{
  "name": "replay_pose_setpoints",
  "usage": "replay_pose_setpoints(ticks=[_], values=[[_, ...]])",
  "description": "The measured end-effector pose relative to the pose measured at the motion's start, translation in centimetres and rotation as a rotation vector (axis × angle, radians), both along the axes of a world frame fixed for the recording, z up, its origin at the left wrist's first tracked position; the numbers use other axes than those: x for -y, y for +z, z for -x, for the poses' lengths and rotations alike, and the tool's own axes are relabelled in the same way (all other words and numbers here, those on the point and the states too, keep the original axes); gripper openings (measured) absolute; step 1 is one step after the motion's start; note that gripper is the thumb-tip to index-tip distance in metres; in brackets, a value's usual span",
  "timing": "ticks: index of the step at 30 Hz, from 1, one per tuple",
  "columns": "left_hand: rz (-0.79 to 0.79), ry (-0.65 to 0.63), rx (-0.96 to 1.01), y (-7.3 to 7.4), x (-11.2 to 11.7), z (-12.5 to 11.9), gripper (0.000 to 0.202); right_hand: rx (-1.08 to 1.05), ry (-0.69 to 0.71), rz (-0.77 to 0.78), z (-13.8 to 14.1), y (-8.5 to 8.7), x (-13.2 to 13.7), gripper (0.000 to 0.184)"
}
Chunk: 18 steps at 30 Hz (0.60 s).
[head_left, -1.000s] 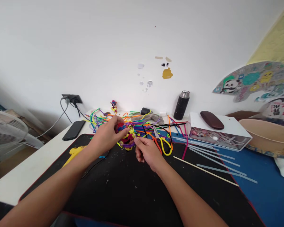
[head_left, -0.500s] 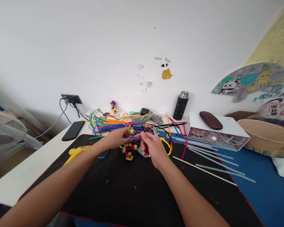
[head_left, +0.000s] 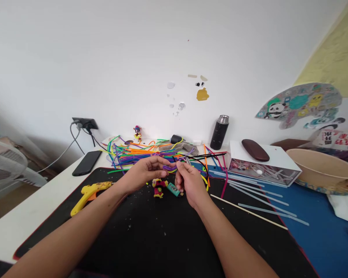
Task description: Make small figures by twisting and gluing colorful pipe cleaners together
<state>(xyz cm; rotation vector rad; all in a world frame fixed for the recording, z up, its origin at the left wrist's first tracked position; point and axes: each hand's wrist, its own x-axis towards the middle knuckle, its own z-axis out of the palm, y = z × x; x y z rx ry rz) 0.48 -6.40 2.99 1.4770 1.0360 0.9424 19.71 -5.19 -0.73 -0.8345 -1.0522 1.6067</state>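
Note:
My left hand (head_left: 143, 173) and my right hand (head_left: 189, 182) meet above a black mat (head_left: 150, 235), both pinching a short bent purple pipe cleaner (head_left: 169, 168) between their fingertips. Just below the hands a small red and yellow pipe-cleaner figure (head_left: 158, 187) lies on the mat beside a small teal lighter (head_left: 173, 189). Behind the hands spreads a pile of coloured pipe cleaners (head_left: 139, 152). Yellow-handled scissors (head_left: 204, 179) lie partly hidden behind my right hand.
A yellow glue gun (head_left: 87, 192) lies at the mat's left, a black phone (head_left: 85, 163) beyond it. A black flask (head_left: 219, 131), a white box (head_left: 261, 162) with a brown case, clear glue sticks (head_left: 261, 197), a wooden skewer (head_left: 249, 212) and a beige bowl (head_left: 321, 168) stand to the right.
My left hand let go of the figure, which now lies on the mat. Both hands came together on the purple pipe cleaner and bent it shorter. The view shifted slightly right.

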Motion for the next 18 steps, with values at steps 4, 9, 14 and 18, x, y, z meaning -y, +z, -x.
replay_pose_setpoints(ticks=[4, 9, 14, 18], values=[[-0.027, 0.052, 0.120, 0.2, -0.7, -1.4, 0.037, -0.022, -0.026, -0.012, -0.2, 0.0, -0.2, 0.050], [-0.121, 0.038, 0.040, -0.2, -1.3, -1.4, 0.032, -0.010, -0.028, -0.012, -0.3, 0.4, -0.1, 0.048], [-0.367, 0.043, -0.298, -0.1, -1.2, -0.6, 0.014, 0.029, -0.007, -0.010, 0.0, 0.3, 0.1, 0.046], [-0.510, 0.029, -0.480, -0.3, -0.8, -0.1, 0.014, 0.077, 0.017, -0.012, 0.2, -0.1, 0.2, 0.045]])
